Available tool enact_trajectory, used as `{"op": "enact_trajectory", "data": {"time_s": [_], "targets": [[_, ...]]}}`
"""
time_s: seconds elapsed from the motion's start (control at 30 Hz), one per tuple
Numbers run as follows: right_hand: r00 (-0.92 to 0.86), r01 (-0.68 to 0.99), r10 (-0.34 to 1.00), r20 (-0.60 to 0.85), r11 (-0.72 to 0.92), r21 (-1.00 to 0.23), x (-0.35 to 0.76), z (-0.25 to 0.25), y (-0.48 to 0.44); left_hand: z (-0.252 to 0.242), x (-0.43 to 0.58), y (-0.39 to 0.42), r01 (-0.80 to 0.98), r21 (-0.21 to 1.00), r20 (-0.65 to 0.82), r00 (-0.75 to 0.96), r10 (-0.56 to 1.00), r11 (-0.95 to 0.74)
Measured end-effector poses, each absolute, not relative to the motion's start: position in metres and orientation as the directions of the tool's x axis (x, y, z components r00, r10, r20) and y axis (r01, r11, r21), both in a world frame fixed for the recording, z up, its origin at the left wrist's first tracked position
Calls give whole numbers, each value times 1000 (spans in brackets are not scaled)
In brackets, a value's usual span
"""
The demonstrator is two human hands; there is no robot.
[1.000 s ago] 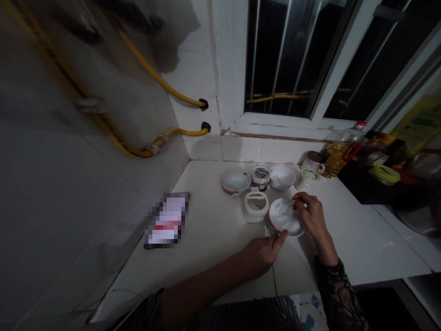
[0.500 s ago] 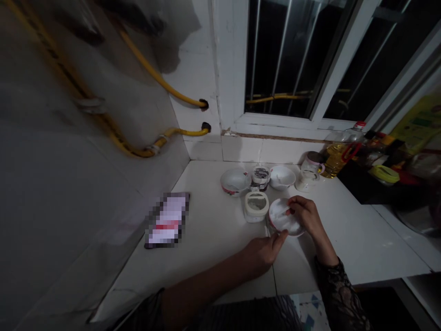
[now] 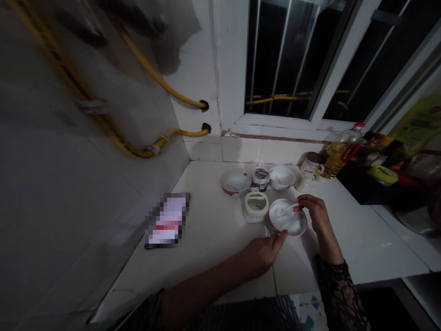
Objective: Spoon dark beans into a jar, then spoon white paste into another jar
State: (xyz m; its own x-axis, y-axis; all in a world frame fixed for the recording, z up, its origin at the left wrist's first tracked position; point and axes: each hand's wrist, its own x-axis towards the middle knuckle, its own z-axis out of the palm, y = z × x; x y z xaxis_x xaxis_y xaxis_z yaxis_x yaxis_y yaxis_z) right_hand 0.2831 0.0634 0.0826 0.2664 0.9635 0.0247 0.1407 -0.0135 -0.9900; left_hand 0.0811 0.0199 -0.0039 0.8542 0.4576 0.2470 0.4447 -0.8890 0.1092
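A white bowl (image 3: 274, 225) with a red-patterned side stands on the counter and holds white stuff. My left hand (image 3: 267, 250) grips its near rim with thumb and fingers. Over the bowl's right side, my right hand (image 3: 314, 212) pinches the handle of a white spoon (image 3: 284, 210), whose head is down in the bowl. Just left of the bowl sits a square jar (image 3: 256, 208) with a pale rim on its lid. Behind are a patterned bowl (image 3: 235, 182), a small clear jar (image 3: 260, 178) with dark contents and another white bowl (image 3: 282, 178).
A blurred-out flat object (image 3: 168, 220) lies on the counter (image 3: 213, 239) at left. Toward the back right stand a glass jar (image 3: 309, 172), an oil bottle (image 3: 337, 154) and a dark box (image 3: 361, 184) with a yellow-lidded container. Yellow pipes (image 3: 113, 131) run along the left wall.
My right hand has moved right, and the spoon's handle has swung that way with it, showing more of the spoon. My left hand stays on the rim.
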Motion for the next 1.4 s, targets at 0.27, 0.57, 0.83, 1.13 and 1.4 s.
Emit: {"op": "enact_trajectory", "data": {"time_s": [0.27, 0.57, 0.83, 1.13, 1.4], "targets": [[320, 50, 945, 71, 58, -997, 276, 86, 64, -5, 81, 19, 443, 94, 289, 845, 450, -892], [248, 306, 883, 398, 319, -897, 245, 80, 56, -1, 85, 19, 467, 97, 239, 846, 476, -879], [-471, 622, 554, 686, 760, -188, 234, 79, 51, 5, 83, 16, 466, 107, 324, 819, 474, -878], [250, 620, 784, 568, 320, -716, 284, 79, 51, -10, 82, 18, 445, 131, 384, 801, 459, -886], [-29, 728, 887, 460, 334, -599, 279, 84, 50, -15, 85, 17, 473, 176, 402, 766, 502, -863]]}}
